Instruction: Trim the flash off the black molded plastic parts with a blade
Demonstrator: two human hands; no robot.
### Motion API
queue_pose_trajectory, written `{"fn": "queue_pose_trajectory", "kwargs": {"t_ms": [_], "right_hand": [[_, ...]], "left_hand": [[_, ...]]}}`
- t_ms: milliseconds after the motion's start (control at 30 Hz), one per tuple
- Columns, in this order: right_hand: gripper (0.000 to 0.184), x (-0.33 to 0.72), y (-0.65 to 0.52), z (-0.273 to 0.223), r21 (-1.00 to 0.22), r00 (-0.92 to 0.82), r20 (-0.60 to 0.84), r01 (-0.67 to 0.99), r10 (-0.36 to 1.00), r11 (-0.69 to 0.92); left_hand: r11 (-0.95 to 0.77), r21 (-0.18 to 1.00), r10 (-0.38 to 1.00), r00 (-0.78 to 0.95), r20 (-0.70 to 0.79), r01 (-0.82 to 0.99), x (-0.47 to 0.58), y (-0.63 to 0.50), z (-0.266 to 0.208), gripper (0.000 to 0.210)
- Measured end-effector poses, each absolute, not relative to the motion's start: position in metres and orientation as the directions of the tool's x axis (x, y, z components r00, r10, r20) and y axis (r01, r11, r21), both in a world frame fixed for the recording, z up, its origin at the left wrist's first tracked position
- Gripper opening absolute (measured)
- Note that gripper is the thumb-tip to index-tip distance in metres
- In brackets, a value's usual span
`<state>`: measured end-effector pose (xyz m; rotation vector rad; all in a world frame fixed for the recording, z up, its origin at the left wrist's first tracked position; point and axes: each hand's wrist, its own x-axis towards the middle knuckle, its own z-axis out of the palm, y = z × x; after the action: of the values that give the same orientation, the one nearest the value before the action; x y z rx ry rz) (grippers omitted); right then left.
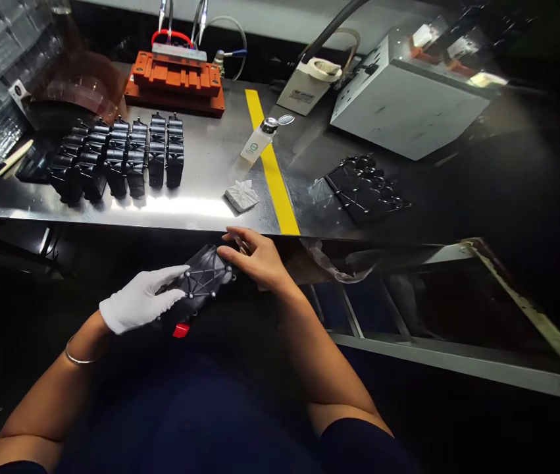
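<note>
My left hand (144, 299), in a white glove, grips a black molded plastic part (205, 280) by its left side. This part has crossing ribs and small bright round points on its face, and it is tilted just in front of the bench edge. A small red piece (181, 330) shows below it; whether it is attached, I cannot tell. Bare, my right hand (257, 260) is at the part's upper right end. Its thumb is at the part's corner, while the fingers are apart and lightly bent beyond it. The part's underside is hidden.
Rows of black plastic parts (129, 158) stand on the metal bench (201, 148). Behind are an orange fixture (176, 82), a pump bottle (258, 141), a folded white cloth (241, 195) and a grey box (408, 99). A black wiry piece (366, 184) lies right of the yellow tape (272, 164).
</note>
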<state>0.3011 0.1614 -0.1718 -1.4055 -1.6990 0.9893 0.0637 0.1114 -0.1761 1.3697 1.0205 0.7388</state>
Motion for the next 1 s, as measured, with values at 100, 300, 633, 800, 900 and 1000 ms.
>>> {"fn": "queue_pose_trajectory", "kwargs": {"t_ms": [100,300,633,800,900,1000], "right_hand": [[0.037,0.308,0.161,-0.174,-0.931,-0.523,-0.256,0.36,0.813,-0.062],[0.047,0.305,0.14,-0.201,-0.975,-0.24,-0.155,0.191,0.958,-0.109],[0.041,0.263,0.135,-0.214,-0.997,0.141,-0.064,0.033,0.988,-0.069],[0.039,0.26,0.115,-0.214,-0.994,-0.019,-0.112,0.018,0.994,-0.112],[0.032,0.246,0.1,-0.206,-0.992,-0.043,-0.035,0.12,0.998,-0.03],[0.024,0.228,0.087,-0.196,-0.997,-0.125,0.015,0.079,0.992,0.025]], "left_hand": [[-0.002,0.959,0.806,0.569,-0.166,0.283,0.042,0.105,-0.162,0.041],[0.026,0.951,0.963,-0.263,0.059,0.309,0.021,0.1,-0.173,0.066],[0.385,0.577,0.832,0.0,-0.555,-0.721,0.065,0.094,-0.224,0.016],[0.176,0.822,0.922,-0.202,-0.33,-0.541,0.063,0.102,-0.222,0.027],[-0.047,0.929,0.95,-0.305,-0.072,-0.367,0.064,0.105,-0.219,0.037],[-0.242,0.927,0.932,-0.334,0.141,-0.285,0.067,0.105,-0.221,0.03]]}}
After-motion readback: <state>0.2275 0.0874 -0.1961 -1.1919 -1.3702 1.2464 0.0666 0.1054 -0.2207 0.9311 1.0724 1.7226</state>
